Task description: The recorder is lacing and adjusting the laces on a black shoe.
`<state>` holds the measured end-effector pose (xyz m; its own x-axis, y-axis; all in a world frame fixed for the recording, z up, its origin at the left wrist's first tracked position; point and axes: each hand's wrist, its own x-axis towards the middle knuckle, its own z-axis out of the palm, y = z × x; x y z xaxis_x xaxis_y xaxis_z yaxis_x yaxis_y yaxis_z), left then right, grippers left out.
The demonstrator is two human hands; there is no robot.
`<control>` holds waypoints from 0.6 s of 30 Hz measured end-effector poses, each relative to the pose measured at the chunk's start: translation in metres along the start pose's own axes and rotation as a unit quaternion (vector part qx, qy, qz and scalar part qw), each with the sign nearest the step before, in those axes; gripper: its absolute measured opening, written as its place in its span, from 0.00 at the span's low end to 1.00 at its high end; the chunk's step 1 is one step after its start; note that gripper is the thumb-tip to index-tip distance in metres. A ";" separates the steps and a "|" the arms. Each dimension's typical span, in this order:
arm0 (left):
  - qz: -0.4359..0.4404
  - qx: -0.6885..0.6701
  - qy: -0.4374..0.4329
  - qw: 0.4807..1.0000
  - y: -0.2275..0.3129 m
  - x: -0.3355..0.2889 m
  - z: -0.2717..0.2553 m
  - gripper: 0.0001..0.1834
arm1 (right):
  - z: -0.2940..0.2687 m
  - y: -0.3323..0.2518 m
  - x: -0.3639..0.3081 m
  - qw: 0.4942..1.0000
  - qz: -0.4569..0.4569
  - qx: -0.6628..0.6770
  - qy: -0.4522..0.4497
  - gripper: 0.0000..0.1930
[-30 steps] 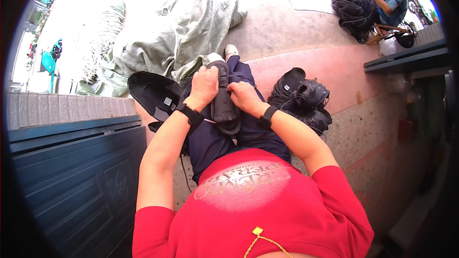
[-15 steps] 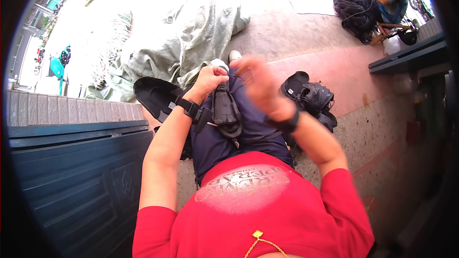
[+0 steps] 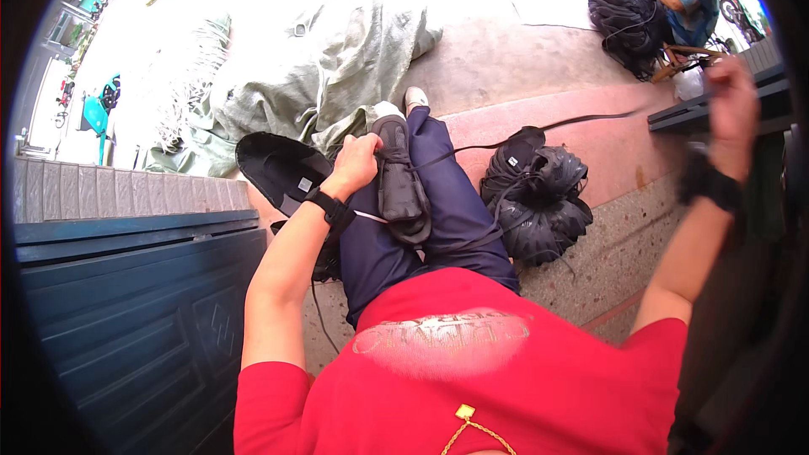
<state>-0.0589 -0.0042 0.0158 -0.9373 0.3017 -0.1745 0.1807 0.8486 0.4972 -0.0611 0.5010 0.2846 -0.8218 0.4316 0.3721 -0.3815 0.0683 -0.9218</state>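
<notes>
A black shoe [image 3: 402, 185] lies lengthwise on my lap between my thighs. My left hand [image 3: 357, 162] is closed on its left edge near the far end. From the shoe's lace holes a long black shoelace [image 3: 556, 125] stretches out to the right, over my right thigh. My right hand [image 3: 731, 105] is raised far out at the right, blurred by motion. The lace runs toward its fingers, which look closed on it, though the lace's end is smeared.
Bundled black shoes [image 3: 543, 219] lie right of my leg, and a black shoe-like piece [image 3: 282, 173] with a white label lies left. Grey-green cloth [image 3: 329, 67] spreads ahead. Blue panels [image 3: 143, 320] stand left, a dark ledge [image 3: 704, 109] right. Another person [image 3: 693, 13] sits far right.
My right hand has swung from above my lap far out to the right, drawing the shoelace out long. My left hand has shifted slightly on the shoe, which now shows more fully.
</notes>
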 end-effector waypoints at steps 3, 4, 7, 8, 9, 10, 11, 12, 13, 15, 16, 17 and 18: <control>0.023 0.001 0.023 0.999 -0.003 -0.008 0.006 0.10 | 0.097 0.101 -0.091 0.958 0.173 -0.011 -0.227 0.08; 0.004 0.008 0.014 1.000 -0.003 -0.008 0.007 0.10 | 0.139 0.133 -0.121 0.913 0.256 -0.199 -0.249 0.10; 0.055 0.084 0.037 0.994 -0.005 -0.010 0.007 0.11 | 0.225 0.183 -0.211 0.819 0.203 -0.170 -0.509 0.11; 0.079 0.090 0.058 0.991 -0.006 -0.010 0.007 0.11 | 0.248 0.194 -0.234 0.802 0.192 -0.219 -0.522 0.10; 0.102 0.097 0.080 0.987 -0.008 -0.011 0.006 0.12 | 0.259 0.200 -0.250 0.812 0.163 -0.246 -0.504 0.09; 0.101 0.097 0.080 0.987 -0.009 -0.011 0.007 0.12 | 0.268 0.205 -0.264 0.809 0.144 -0.300 -0.484 0.08; 0.089 0.083 0.075 0.990 -0.010 -0.011 0.008 0.13 | 0.274 0.208 -0.272 0.809 0.144 -0.299 -0.485 0.08; 0.079 0.066 0.066 0.993 -0.011 -0.011 0.009 0.14 | 0.278 0.209 -0.279 0.810 0.115 -0.337 -0.467 0.08; 0.062 0.056 0.048 0.995 -0.012 -0.011 0.012 0.14 | 0.280 0.211 -0.283 0.814 0.077 -0.374 -0.439 0.08; 0.037 0.047 0.047 0.997 -0.013 -0.009 0.018 0.14 | 0.282 0.215 -0.288 0.806 0.027 -0.399 -0.436 0.08; 0.020 0.035 0.047 0.998 -0.013 -0.009 0.020 0.14 | 0.283 0.217 -0.290 0.794 -0.024 -0.427 -0.432 0.08; 0.053 0.037 0.078 0.995 -0.015 -0.009 0.021 0.11 | 0.283 0.221 -0.292 0.801 -0.034 -0.420 -0.426 0.08; 0.043 0.040 0.087 0.995 -0.016 -0.009 0.021 0.11 | 0.284 0.225 -0.295 0.779 -0.084 -0.456 -0.422 0.07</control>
<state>-0.0473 -0.0110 -0.0083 -0.9533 0.3013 0.0184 0.2791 0.8567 0.4339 -0.0254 0.1335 -0.0018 -0.9252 -0.3710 0.0793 -0.3701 0.8366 -0.4040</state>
